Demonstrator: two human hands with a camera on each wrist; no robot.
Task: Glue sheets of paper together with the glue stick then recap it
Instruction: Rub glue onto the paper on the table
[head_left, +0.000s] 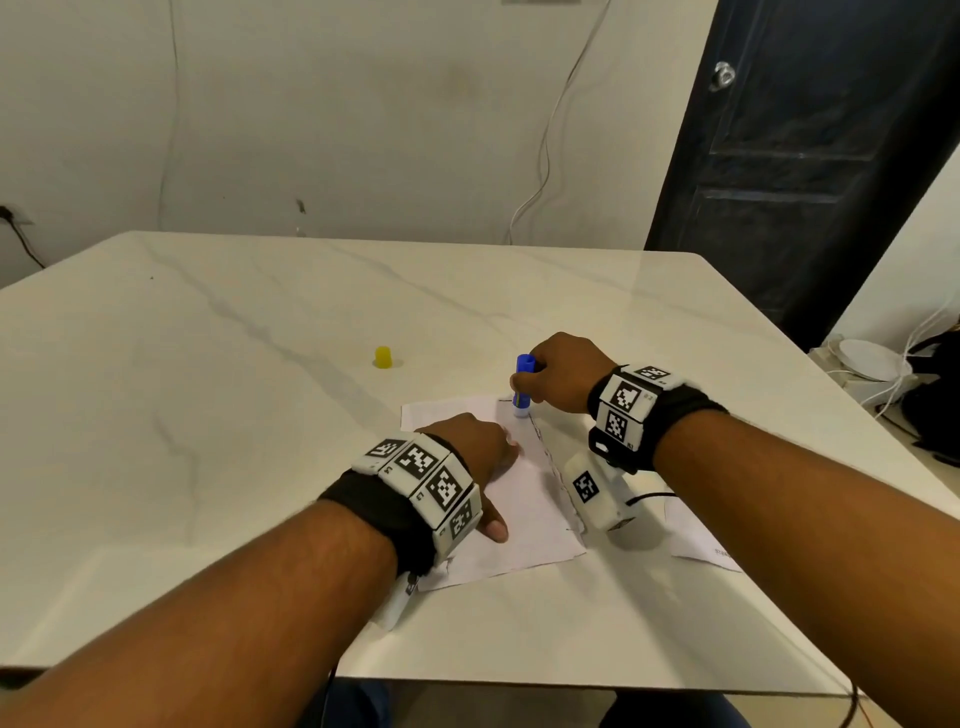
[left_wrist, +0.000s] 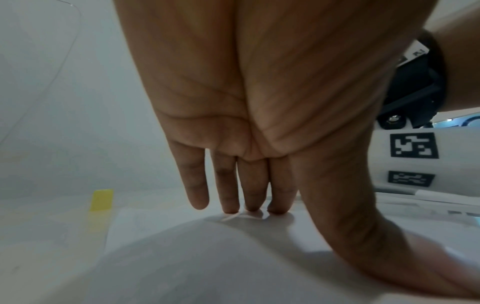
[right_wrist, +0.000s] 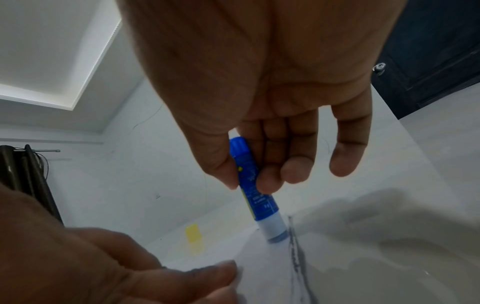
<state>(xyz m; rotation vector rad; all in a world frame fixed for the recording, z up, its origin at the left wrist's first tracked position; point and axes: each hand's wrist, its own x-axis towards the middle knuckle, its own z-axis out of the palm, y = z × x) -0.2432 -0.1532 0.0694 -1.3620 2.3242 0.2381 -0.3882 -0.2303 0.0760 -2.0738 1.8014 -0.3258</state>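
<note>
The person leans over the white marble-patterned worktop (head_left: 218, 395) with the blue plastic glue stick (head_left: 522, 385) upright in the right hand (head_left: 563, 371), thumb and fingers curled round its barrel in a firm grip. Its pale uncapped tip sits on the far edge of the white sheet of paper (head_left: 524, 499), right beside a dark printed line. The left hand (head_left: 475, 447) lies flat on the same sheet, fingers (left_wrist: 228, 185) straight and pressing down on it, holding nothing. The small yellow cap (head_left: 383, 357) stands on the worktop, well apart from the stick to its left. A second white sheet (head_left: 696, 535) lies partly under the right wrist.

This looks like the gluing step, early on: glue going onto the first sheet. Next the stick probably needs drawing along the paper while the left hand keeps it pinned; laying the other sheet on top and fetching the cap are not yet done
</note>
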